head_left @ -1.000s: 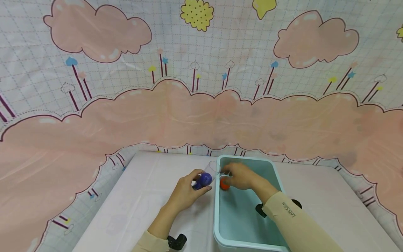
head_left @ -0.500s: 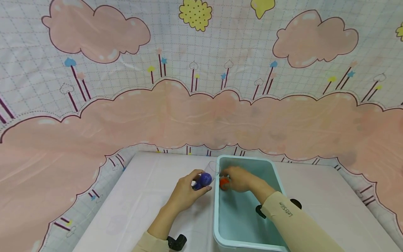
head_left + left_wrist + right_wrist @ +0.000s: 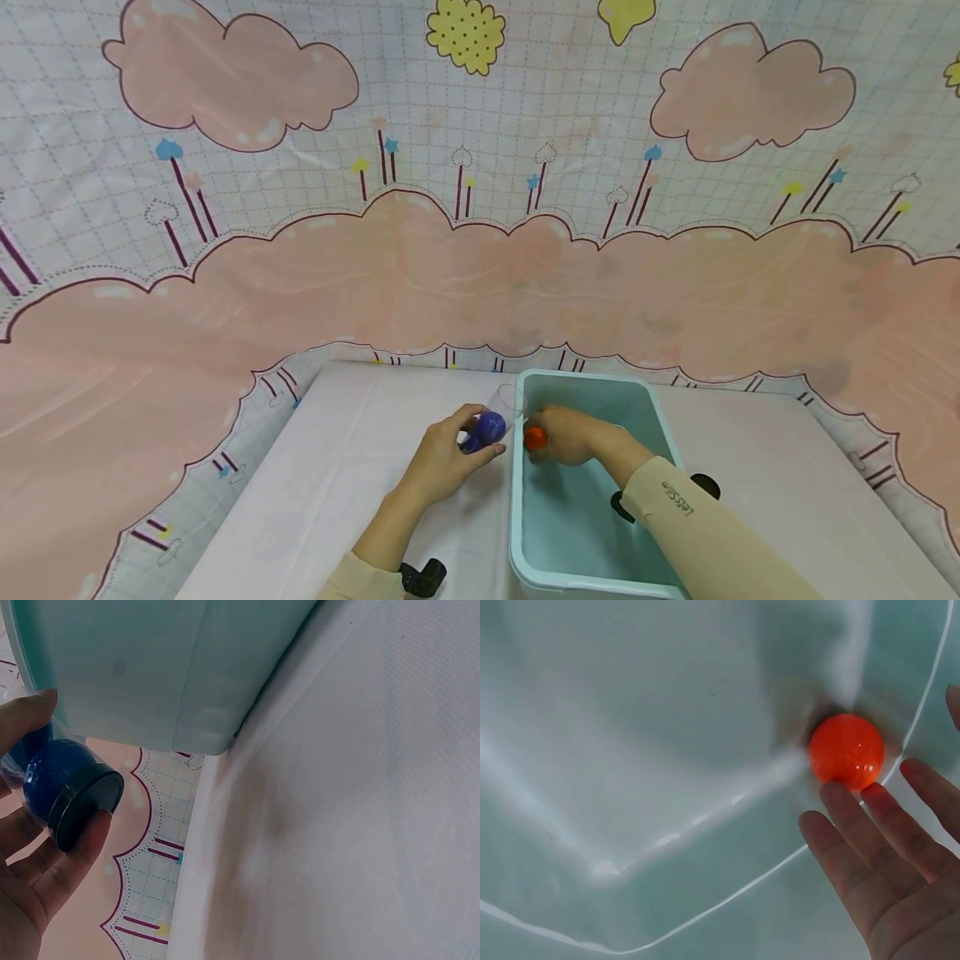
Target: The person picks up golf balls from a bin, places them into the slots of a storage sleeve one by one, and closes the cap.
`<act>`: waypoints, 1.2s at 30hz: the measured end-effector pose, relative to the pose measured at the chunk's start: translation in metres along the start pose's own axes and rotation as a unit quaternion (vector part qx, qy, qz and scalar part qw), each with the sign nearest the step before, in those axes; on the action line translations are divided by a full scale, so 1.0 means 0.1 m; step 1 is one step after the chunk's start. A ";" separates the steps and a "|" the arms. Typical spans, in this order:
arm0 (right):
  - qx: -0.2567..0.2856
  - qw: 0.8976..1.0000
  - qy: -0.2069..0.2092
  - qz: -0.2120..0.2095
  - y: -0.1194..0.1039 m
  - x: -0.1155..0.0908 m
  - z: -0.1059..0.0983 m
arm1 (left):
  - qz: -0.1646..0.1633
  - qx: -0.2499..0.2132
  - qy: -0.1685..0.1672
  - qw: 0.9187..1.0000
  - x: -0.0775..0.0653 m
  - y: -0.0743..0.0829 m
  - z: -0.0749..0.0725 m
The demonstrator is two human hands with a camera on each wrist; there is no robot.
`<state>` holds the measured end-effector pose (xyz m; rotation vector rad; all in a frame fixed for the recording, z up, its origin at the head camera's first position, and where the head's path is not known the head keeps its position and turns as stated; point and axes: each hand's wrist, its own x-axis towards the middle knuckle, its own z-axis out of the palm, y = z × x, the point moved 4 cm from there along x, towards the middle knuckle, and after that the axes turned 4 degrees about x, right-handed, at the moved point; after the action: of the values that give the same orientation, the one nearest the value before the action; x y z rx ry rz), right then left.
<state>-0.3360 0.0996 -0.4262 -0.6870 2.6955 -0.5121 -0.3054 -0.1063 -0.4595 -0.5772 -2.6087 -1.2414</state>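
Note:
My left hand (image 3: pixel 442 454) holds a clear tube (image 3: pixel 507 398) beside the bin's left rim, its mouth tilted toward the bin. Blue balls (image 3: pixel 491 427) sit inside the tube. A dark round cap (image 3: pixel 88 806) closes the near end in the left wrist view, with a fingertip against it. Inside the pale green bin (image 3: pixel 513 500), an orange ball (image 3: pixel 847 751) lies in a bottom corner. My right hand (image 3: pixel 568 433) reaches down to it. In the right wrist view its fingers (image 3: pixel 874 855) are extended, fingertips right at the ball, and the thumb shows only at the frame's edge.
The bin stands on a white-covered table (image 3: pixel 300 500), its left wall between my two hands. Behind the table hangs a cloud-patterned cloth (image 3: pixel 480 283). A dark wrist camera (image 3: pixel 423 577) is strapped at my left sleeve.
My right hand has come slightly lower and nearer in the bin, leaving more of the orange ball in sight. The left hand and the tube stay nearly still.

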 end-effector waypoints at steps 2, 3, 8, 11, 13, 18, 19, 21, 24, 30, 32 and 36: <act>0.001 1.000 -0.003 -0.001 0.00 0.00 0.01 | 0.000 0.000 -0.002 1.000 0.00 0.00 0.00; 0.001 1.000 -0.004 -0.003 0.00 0.00 0.01 | 0.000 0.000 -0.003 1.000 0.00 0.00 0.00; -0.001 1.000 -0.001 -0.009 0.00 0.01 0.02 | -0.011 -0.001 -0.008 1.000 0.00 0.01 0.00; -0.007 1.000 0.002 -0.013 0.00 0.01 0.02 | -0.013 0.001 -0.010 1.000 0.00 0.01 0.01; -0.012 1.000 0.004 -0.015 0.00 0.01 0.01 | -0.012 0.001 -0.009 1.000 0.00 0.01 0.01; -0.021 1.000 0.007 -0.013 -0.01 0.02 0.02 | -0.011 0.002 -0.009 1.000 0.00 0.01 0.01; -0.024 1.000 0.009 -0.015 -0.01 0.02 0.02 | -0.011 0.002 -0.009 1.000 0.01 0.01 0.01; -0.031 0.999 0.011 -0.021 -0.02 0.02 0.02 | -0.010 0.003 -0.009 1.000 0.01 0.01 0.01; -0.041 0.998 0.016 -0.033 -0.03 0.03 0.03 | -0.010 0.003 -0.007 1.000 0.00 0.01 0.00; -0.066 0.996 0.026 -0.049 -0.03 0.05 0.04 | -0.006 0.000 -0.004 1.000 0.00 0.01 0.00; -0.071 0.996 0.029 -0.051 -0.04 0.05 0.05 | -0.004 -0.001 -0.004 1.000 0.00 0.01 -0.01; -0.068 0.996 0.030 -0.048 -0.04 0.05 0.05 | -0.004 -0.006 -0.004 1.000 -0.02 0.01 -0.01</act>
<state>-0.3365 0.0920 -0.4303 -0.8542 2.7841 -0.3795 -0.3036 -0.1068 -0.4590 -0.5752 -2.6143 -1.2601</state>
